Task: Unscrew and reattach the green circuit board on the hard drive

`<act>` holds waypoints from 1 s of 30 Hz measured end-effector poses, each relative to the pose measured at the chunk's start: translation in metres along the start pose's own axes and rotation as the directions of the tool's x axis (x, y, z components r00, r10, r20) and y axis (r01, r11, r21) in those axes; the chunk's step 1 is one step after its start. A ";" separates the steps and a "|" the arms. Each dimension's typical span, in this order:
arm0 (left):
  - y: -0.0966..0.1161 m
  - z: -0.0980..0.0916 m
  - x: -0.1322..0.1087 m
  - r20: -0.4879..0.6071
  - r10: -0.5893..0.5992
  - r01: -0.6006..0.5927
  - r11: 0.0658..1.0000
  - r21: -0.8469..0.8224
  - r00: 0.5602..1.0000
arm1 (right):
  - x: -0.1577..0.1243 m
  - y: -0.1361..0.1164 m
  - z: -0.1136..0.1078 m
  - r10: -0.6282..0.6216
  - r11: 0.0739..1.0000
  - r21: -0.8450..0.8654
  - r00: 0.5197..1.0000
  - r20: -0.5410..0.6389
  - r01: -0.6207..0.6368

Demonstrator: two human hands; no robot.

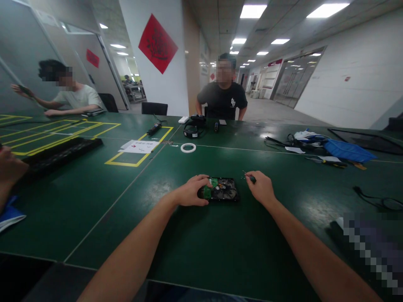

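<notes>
A hard disk drive [225, 189] lies flat on the green table, its underside up, with a green circuit board showing at its left end. My left hand [193, 191] grips that end, thumb and fingers on opposite edges. To the right of the drive, my right hand [260, 188] is closed around a small screwdriver [252, 179]. Its thin tip points left and away from me, apart from the drive. A few tiny bits, perhaps screws [242, 178], lie on the table near the tip; they are too small to tell for certain.
Beyond the drive lie a white ring [188, 147], a black headset strap [191, 130] and a paper sheet [138, 146]. Pliers [327, 161] and a blue bag [349, 150] are at right, with a cable [382, 201] nearer. Two people sit across; another person's hand [11, 167] is at left.
</notes>
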State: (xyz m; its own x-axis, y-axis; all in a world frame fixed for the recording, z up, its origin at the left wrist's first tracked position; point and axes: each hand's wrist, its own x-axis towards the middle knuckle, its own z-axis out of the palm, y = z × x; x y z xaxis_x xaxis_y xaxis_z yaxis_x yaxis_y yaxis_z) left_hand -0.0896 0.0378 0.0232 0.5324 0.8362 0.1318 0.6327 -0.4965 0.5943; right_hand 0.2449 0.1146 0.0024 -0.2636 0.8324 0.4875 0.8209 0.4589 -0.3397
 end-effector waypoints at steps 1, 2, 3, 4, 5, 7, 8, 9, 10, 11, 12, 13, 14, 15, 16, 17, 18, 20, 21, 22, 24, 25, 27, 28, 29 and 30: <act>0.003 0.000 0.000 0.030 0.019 -0.019 1.000 -0.024 0.999 | -0.001 -0.001 -0.003 0.017 0.999 0.030 1.000 0.003 -0.017; 0.006 0.001 0.000 0.060 0.041 -0.039 0.998 -0.049 0.997 | -0.002 -0.004 -0.005 0.032 0.998 0.061 0.999 0.012 -0.032; 0.008 0.002 0.000 0.089 0.065 -0.058 0.996 -0.070 0.994 | -0.002 -0.007 -0.007 0.042 0.995 0.091 0.999 0.023 -0.044; 0.011 0.003 0.000 0.113 0.086 -0.076 0.993 -0.086 0.990 | -0.003 -0.012 -0.009 0.044 0.992 0.120 0.998 0.038 -0.048; 0.013 0.004 0.001 0.131 0.103 -0.091 0.991 -0.094 0.986 | -0.003 -0.017 -0.010 0.035 0.989 0.145 0.998 0.055 -0.043; 0.017 0.007 0.002 0.148 0.119 -0.107 0.990 -0.087 0.982 | -0.004 -0.029 -0.012 -0.004 0.983 0.184 0.996 0.091 -0.012; 0.018 0.009 0.002 0.146 0.115 -0.105 0.992 -0.076 0.983 | -0.005 -0.034 -0.012 -0.028 0.979 0.201 0.994 0.105 0.006; 0.019 0.010 0.003 0.140 0.106 -0.097 0.993 -0.065 0.984 | -0.006 -0.040 -0.012 -0.051 0.976 0.218 0.992 0.119 0.024; 0.020 0.011 0.003 0.132 0.093 -0.086 0.995 -0.056 0.987 | -0.007 -0.044 -0.011 -0.071 0.972 0.231 0.989 0.132 0.039; 0.020 0.012 0.003 0.120 0.078 -0.073 0.996 -0.053 0.990 | -0.008 -0.048 -0.011 -0.087 0.969 0.241 0.986 0.143 0.050; 0.020 0.012 0.002 0.108 0.064 -0.059 0.997 -0.056 0.992 | -0.009 -0.051 -0.011 -0.100 0.968 0.245 0.983 0.156 0.060; 0.020 0.011 0.002 0.101 0.053 -0.047 0.997 -0.065 0.993 | -0.010 -0.054 -0.010 -0.111 0.968 0.242 0.979 0.169 0.068; 0.019 0.010 0.002 0.100 0.046 -0.039 0.996 -0.074 0.994 | -0.010 -0.056 -0.009 -0.120 0.969 0.234 0.976 0.181 0.075; 0.018 0.009 0.001 0.105 0.042 -0.034 0.996 -0.080 0.994 | -0.010 -0.058 -0.008 -0.125 0.971 0.224 0.974 0.189 0.081; 0.016 0.008 0.001 0.114 0.041 -0.032 0.996 -0.078 0.993 | -0.010 -0.060 -0.008 -0.128 0.973 0.216 0.972 0.195 0.085; 0.015 0.007 0.001 0.126 0.040 -0.032 0.997 -0.071 0.991 | -0.010 -0.062 -0.006 -0.133 0.974 0.209 0.971 0.200 0.091; 0.013 0.006 0.000 0.135 0.042 -0.034 0.998 -0.060 0.990 | -0.010 -0.065 -0.005 -0.141 0.974 0.202 0.968 0.206 0.098; 0.010 0.005 0.001 0.141 0.046 -0.041 0.998 -0.041 0.989 | -0.011 -0.071 -0.003 -0.166 0.973 0.193 0.961 0.220 0.124; 0.009 0.005 0.001 0.139 0.047 -0.042 0.998 -0.036 0.989 | -0.011 -0.074 -0.002 -0.180 0.972 0.189 0.957 0.227 0.138; 0.008 0.005 0.002 0.135 0.046 -0.041 0.999 -0.034 0.990 | -0.011 -0.076 -0.001 -0.190 0.971 0.187 0.954 0.232 0.148; 0.007 0.006 0.002 0.124 0.040 -0.035 0.999 -0.039 0.991 | -0.012 -0.080 0.000 -0.198 0.970 0.187 0.952 0.235 0.156; 0.007 0.007 0.002 0.118 0.038 -0.033 0.999 -0.043 0.992 | -0.013 -0.081 0.000 -0.200 0.969 0.190 0.951 0.236 0.157; 0.007 0.007 0.002 0.107 0.041 -0.036 0.998 -0.052 0.993 | -0.014 -0.082 0.001 -0.203 0.968 0.192 0.949 0.241 0.159; 0.007 0.007 0.002 0.105 0.043 -0.038 0.998 -0.054 0.993 | -0.014 -0.082 0.001 -0.206 0.968 0.192 0.947 0.247 0.161; 0.007 0.007 0.002 0.105 0.044 -0.038 0.998 -0.055 0.994 | -0.014 -0.082 0.001 -0.208 0.968 0.192 0.944 0.255 0.162; 0.007 0.007 0.002 0.106 0.043 -0.038 0.998 -0.055 0.993 | -0.015 -0.082 0.000 -0.209 0.968 0.190 0.941 0.266 0.161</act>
State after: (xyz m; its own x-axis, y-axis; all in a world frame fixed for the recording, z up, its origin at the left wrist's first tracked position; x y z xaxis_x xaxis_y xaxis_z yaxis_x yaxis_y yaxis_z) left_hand -0.0799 0.0343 0.0223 0.6157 0.7846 0.0727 0.5805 -0.5140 0.6315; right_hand 0.1810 0.0648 0.0231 -0.5543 0.7700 0.3160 0.6563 0.6379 -0.4029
